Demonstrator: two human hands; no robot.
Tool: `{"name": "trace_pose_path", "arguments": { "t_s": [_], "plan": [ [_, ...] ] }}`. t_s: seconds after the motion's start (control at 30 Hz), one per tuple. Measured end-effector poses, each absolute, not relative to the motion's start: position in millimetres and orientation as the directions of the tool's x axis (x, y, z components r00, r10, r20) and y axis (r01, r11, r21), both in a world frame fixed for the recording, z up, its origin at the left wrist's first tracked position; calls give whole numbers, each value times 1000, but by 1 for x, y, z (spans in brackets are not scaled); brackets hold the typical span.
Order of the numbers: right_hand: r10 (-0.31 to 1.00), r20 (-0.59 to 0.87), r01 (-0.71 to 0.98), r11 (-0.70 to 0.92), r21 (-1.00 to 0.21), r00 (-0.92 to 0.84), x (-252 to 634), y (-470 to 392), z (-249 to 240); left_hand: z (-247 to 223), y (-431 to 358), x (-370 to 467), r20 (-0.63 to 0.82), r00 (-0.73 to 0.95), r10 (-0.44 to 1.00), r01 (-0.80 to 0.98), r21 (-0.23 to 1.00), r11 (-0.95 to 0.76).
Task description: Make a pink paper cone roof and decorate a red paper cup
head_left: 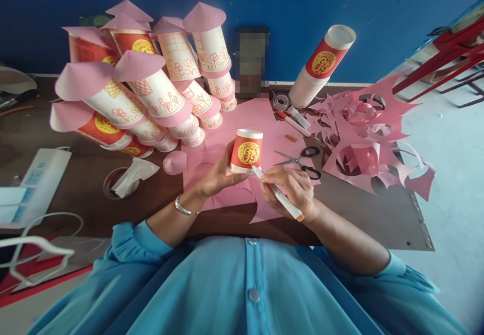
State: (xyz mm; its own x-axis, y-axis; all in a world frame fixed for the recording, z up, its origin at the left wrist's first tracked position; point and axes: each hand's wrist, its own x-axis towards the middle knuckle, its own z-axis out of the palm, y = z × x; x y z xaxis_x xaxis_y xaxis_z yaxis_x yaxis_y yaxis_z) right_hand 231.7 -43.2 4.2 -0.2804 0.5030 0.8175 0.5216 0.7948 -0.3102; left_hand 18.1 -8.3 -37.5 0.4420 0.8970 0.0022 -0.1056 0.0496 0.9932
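Note:
A red and white paper cup (247,151) with a yellow round emblem is held upright in my left hand (223,171), fingers wrapped round its left side and base. My right hand (289,189) grips a white marker (285,202) with an orange end. The marker's tip touches or nearly touches the lower edge of the cup. Under both hands lies pink paper (242,118) with cut curves. Black-handled scissors (298,161) rest partly open on it, just beyond my right hand.
Cup towers with pink cone roofs (139,68) crowd the back left. Stacked cups (308,85) lean at the back, near tape (280,102) and an orange-and-white marker (294,123). Pink scraps (363,118) lie right. A tape roll (113,184) with tissue (134,174) sits left.

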Motion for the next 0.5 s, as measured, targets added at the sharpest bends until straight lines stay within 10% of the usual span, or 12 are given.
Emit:
{"name": "trace_pose_path", "arguments": {
  "t_s": [0.5],
  "plan": [
    [537, 800, 556, 764, -328, -266, 233, -46, 8, -42, -8, 16, 23, 455, 890, -104, 994, 28]
  ]
}}
